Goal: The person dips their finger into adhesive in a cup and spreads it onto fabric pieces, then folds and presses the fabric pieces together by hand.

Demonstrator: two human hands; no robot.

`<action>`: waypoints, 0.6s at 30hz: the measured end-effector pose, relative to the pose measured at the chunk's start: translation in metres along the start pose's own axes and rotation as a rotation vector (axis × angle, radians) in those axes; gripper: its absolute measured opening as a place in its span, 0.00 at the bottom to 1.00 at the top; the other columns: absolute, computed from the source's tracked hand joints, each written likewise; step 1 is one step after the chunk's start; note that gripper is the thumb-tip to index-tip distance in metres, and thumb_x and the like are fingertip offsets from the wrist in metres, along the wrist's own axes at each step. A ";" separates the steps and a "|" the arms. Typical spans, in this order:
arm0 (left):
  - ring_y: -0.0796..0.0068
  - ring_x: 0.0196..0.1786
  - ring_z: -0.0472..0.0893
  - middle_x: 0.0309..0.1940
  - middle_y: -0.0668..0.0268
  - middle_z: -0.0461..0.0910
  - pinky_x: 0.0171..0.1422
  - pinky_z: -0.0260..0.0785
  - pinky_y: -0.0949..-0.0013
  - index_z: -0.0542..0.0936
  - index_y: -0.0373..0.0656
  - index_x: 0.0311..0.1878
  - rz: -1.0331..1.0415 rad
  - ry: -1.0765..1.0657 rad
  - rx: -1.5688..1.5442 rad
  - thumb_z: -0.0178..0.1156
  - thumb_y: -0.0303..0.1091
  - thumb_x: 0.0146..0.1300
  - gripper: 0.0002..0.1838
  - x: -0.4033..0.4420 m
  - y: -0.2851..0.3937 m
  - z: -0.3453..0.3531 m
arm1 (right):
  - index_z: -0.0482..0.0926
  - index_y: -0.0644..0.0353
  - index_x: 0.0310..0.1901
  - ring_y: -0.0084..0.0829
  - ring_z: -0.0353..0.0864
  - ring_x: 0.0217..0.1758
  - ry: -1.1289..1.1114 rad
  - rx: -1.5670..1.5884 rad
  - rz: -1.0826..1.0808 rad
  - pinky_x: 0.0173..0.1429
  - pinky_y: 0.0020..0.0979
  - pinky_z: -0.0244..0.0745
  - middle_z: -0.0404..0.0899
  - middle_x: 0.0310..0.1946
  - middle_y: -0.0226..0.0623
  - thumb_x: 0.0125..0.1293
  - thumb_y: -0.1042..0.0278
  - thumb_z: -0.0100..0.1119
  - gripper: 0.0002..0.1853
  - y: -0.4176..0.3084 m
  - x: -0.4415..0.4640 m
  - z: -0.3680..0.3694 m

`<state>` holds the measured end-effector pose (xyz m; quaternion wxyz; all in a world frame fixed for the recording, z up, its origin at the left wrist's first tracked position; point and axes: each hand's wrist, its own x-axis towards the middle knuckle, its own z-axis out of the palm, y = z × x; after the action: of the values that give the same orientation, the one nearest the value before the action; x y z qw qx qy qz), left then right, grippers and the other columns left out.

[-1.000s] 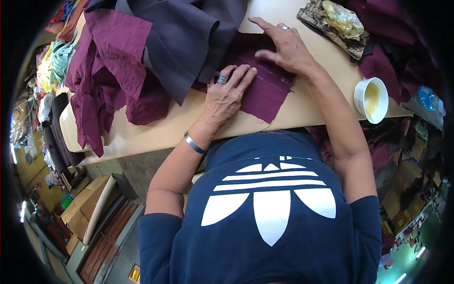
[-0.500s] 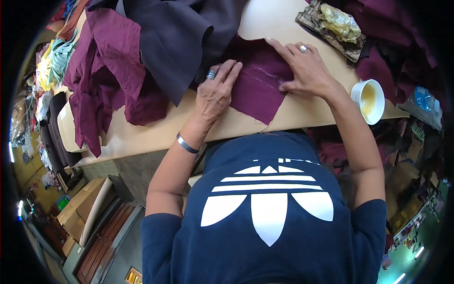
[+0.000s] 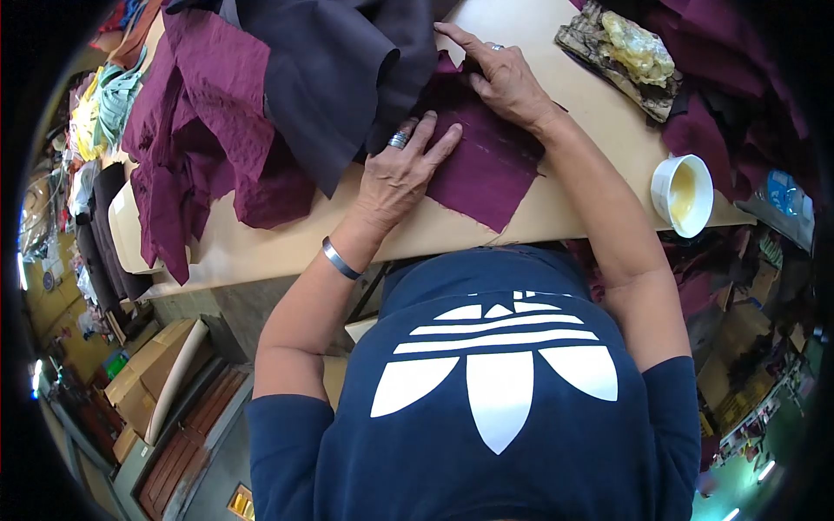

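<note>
A maroon piece of fabric (image 3: 488, 178) lies on the table, with faint pale marks across its surface. My left hand (image 3: 401, 174), wearing a ring, rests flat on its left side with the fingers apart. Higher up, my right hand (image 3: 514, 89) touches the top part of the same piece. Its index finger stretches left to the edge of a large dark fabric (image 3: 326, 82), and the thumb stays apart from it. The dark fabric covers the upper left of the maroon piece.
Crumpled maroon cloth (image 3: 195, 113) lies to the left. At the right stand a white bowl of yellowish paste (image 3: 681, 196) and a yellowish lump (image 3: 638, 52) on a stained pad (image 3: 593, 42). More maroon cloth (image 3: 708, 143) hangs over the right side. The table's front edge (image 3: 234, 280) runs before me.
My right hand has moved up and left, from the maroon piece's right side to the dark fabric's edge. My left hand stays in about the same place, its fingers spread wider.
</note>
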<state>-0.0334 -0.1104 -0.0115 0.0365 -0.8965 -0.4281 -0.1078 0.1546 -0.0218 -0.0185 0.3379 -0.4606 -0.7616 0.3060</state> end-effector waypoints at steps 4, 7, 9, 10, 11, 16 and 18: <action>0.65 0.48 0.77 0.55 0.72 0.71 0.39 0.77 0.71 0.72 0.65 0.59 0.022 -0.090 0.033 0.52 0.22 0.51 0.32 0.003 0.008 -0.008 | 0.63 0.41 0.65 0.43 0.79 0.29 -0.027 -0.090 -0.033 0.41 0.40 0.75 0.79 0.25 0.44 0.52 0.83 0.55 0.37 -0.001 0.000 -0.002; 0.66 0.48 0.77 0.55 0.72 0.71 0.40 0.76 0.70 0.72 0.58 0.60 -0.041 -0.023 -0.080 0.51 0.21 0.51 0.31 0.001 0.003 -0.003 | 0.61 0.42 0.65 0.43 0.79 0.29 -0.026 -0.175 -0.062 0.41 0.40 0.75 0.78 0.25 0.43 0.52 0.82 0.54 0.37 0.006 0.000 0.001; 0.67 0.47 0.78 0.53 0.70 0.73 0.45 0.75 0.69 0.72 0.50 0.58 -0.074 0.065 -0.097 0.51 0.21 0.51 0.27 0.001 -0.001 0.002 | 0.60 0.43 0.66 0.43 0.78 0.29 -0.020 -0.226 -0.065 0.41 0.41 0.74 0.78 0.26 0.43 0.51 0.81 0.53 0.38 0.014 0.002 0.003; 0.67 0.46 0.79 0.53 0.70 0.74 0.46 0.74 0.68 0.73 0.49 0.57 -0.100 0.094 -0.078 0.51 0.21 0.52 0.26 0.000 -0.003 0.004 | 0.59 0.43 0.66 0.43 0.78 0.29 -0.024 -0.245 -0.048 0.41 0.41 0.74 0.78 0.26 0.43 0.51 0.80 0.53 0.38 0.013 0.003 0.003; 0.67 0.45 0.79 0.52 0.70 0.75 0.47 0.74 0.67 0.73 0.49 0.56 -0.126 0.120 -0.058 0.51 0.22 0.52 0.26 -0.001 -0.004 0.006 | 0.59 0.43 0.66 0.43 0.78 0.29 -0.029 -0.262 -0.030 0.42 0.41 0.73 0.78 0.26 0.43 0.50 0.80 0.53 0.38 0.012 0.004 0.004; 0.67 0.39 0.81 0.52 0.69 0.76 0.46 0.73 0.67 0.73 0.53 0.56 -0.124 0.127 0.048 0.50 0.24 0.54 0.24 0.000 -0.006 0.006 | 0.58 0.44 0.66 0.42 0.78 0.31 0.017 -0.283 -0.051 0.45 0.40 0.70 0.78 0.27 0.41 0.49 0.79 0.52 0.39 0.012 0.005 0.007; 0.67 0.37 0.81 0.53 0.69 0.75 0.45 0.74 0.67 0.73 0.55 0.57 -0.116 0.089 0.047 0.50 0.24 0.55 0.25 0.000 -0.006 0.003 | 0.59 0.44 0.66 0.42 0.78 0.31 -0.001 -0.217 -0.058 0.46 0.39 0.69 0.78 0.27 0.41 0.49 0.80 0.51 0.39 0.013 0.007 0.006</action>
<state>-0.0374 -0.1061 -0.0147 0.0702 -0.8634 -0.4797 -0.1396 0.1541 -0.0118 -0.0301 0.2942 -0.4722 -0.8035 0.2120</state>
